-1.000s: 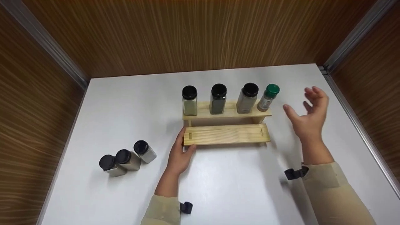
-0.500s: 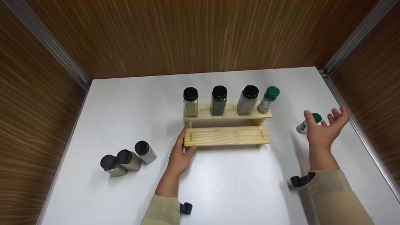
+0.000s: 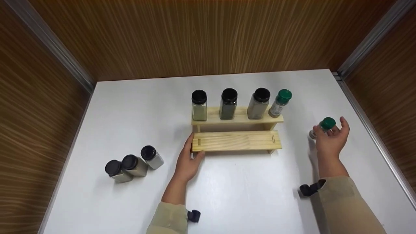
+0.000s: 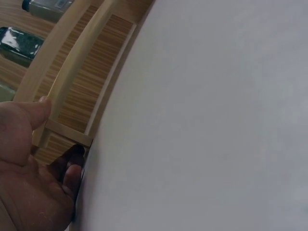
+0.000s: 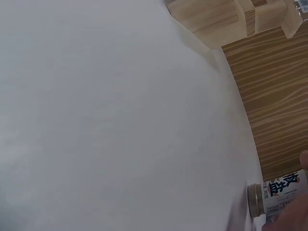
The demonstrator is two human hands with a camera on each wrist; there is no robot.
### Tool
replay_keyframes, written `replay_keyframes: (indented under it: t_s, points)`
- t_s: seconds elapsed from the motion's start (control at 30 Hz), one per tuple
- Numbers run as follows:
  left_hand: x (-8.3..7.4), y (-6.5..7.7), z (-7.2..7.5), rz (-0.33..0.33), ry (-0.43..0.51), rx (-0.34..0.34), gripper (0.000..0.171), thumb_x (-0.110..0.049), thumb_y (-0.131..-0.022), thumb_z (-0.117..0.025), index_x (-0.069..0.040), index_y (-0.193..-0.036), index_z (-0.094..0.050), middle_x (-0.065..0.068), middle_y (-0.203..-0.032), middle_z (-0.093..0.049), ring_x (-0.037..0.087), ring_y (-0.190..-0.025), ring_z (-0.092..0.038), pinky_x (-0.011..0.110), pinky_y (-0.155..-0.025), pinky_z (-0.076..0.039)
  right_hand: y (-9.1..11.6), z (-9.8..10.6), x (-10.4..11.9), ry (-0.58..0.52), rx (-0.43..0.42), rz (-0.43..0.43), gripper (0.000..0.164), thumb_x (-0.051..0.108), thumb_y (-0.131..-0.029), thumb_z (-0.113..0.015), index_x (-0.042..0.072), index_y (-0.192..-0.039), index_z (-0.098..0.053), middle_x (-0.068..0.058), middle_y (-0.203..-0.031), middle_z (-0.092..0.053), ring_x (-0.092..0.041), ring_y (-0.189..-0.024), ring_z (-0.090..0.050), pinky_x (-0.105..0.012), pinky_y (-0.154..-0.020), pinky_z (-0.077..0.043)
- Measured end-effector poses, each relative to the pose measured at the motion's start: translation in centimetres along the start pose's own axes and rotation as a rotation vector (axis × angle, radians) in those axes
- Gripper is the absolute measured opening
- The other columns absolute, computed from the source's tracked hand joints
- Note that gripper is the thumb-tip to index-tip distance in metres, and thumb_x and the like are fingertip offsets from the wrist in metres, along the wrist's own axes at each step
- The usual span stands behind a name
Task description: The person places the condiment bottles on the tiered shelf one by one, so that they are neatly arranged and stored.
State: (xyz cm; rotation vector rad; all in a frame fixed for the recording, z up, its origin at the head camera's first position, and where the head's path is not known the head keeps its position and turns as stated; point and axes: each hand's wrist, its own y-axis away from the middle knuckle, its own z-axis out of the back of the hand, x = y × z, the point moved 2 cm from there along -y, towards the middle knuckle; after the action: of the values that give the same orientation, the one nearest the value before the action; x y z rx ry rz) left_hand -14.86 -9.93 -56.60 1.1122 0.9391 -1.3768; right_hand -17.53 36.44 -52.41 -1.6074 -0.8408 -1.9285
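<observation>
the left hand (image 3: 188, 165) grips the left end of the rack (image 3: 237, 141) on the tabletop (image 3: 247, 191); the right hand (image 3: 331, 144) has thumb and fingers round a green-capped jar (image 3: 328, 123), right of the rack. four jars (image 3: 228, 105) stand on the rear shelf (image 3: 213, 114), three black-capped jars (image 3: 138, 167) to the left.

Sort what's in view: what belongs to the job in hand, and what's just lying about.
Seemingly the job: wooden rack, left hand gripping it; green-capped jar at the right hand; four jars on the rack.

Standing about, perhaps for later: three black-capped jars, untouched.
</observation>
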Motion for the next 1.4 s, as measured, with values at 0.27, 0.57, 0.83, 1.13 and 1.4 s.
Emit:
replay_keyframes:
  t_s: [0.27,0.57,0.83,1.13,1.4]
  points:
    - [-0.1,-0.1,-0.1,-0.007,-0.012,-0.007,0.078,-0.01,-0.104,-0.067,-0.01,-0.169,-0.024,0.023,-0.169,-0.031,0.039,-0.156,-0.027,0.053,-0.126,-0.025,-0.2,0.3,-0.9,0.098,0.011,-0.001,0.068,0.005,-0.103,-0.063,0.021,-0.164,-0.037,-0.016,-0.163,-0.044,-0.019,-0.147,-0.046,-0.033,-0.119,-0.038]
    - [-0.2,0.0,-0.2,0.012,-0.005,-0.014,0.079,-0.008,-0.103,-0.068,-0.01,-0.169,-0.025,0.023,-0.167,-0.035,0.04,-0.154,-0.034,0.052,-0.125,-0.028,1.1,0.7,-1.4,0.193,0.045,0.067,0.061,0.008,-0.105,-0.064,0.02,-0.16,-0.043,-0.014,-0.15,-0.056,-0.018,-0.137,-0.055,-0.032,-0.112,-0.045]
    - [-0.2,0.0,-0.2,-0.002,-0.003,-0.01,0.079,-0.008,-0.103,-0.067,-0.009,-0.169,-0.024,0.024,-0.168,-0.034,0.041,-0.154,-0.032,0.053,-0.125,-0.027,3.1,0.9,-1.9,0.173,0.058,0.151,0.055,-0.002,-0.099,-0.07,0.019,-0.15,-0.059,0.008,-0.122,-0.063,-0.013,-0.121,-0.059,-0.032,-0.109,-0.047]
    - [0.2,0.0,-0.3,-0.013,0.007,-0.021,0.08,-0.007,-0.103,-0.068,-0.008,-0.169,-0.023,0.025,-0.166,-0.036,0.04,-0.152,-0.037,0.054,-0.124,-0.03,5.7,0.3,-1.3,0.188,0.043,0.365,0.052,-0.011,-0.094,-0.07,0.001,-0.144,-0.061,0.012,-0.116,-0.062,-0.006,-0.113,-0.059,-0.024,-0.1,-0.049]
    - [0.1,0.2,-0.3,-0.001,0.019,-0.024,0.081,-0.009,-0.104,-0.067,-0.006,-0.169,-0.018,0.026,-0.167,-0.033,0.042,-0.151,-0.037,0.057,-0.123,-0.03,8.4,-0.8,0.3,0.104,0.088,0.492,0.051,-0.013,-0.09,-0.074,0.0,-0.138,-0.066,0.013,-0.111,-0.068,-0.008,-0.102,-0.067,-0.017,-0.087,-0.055]
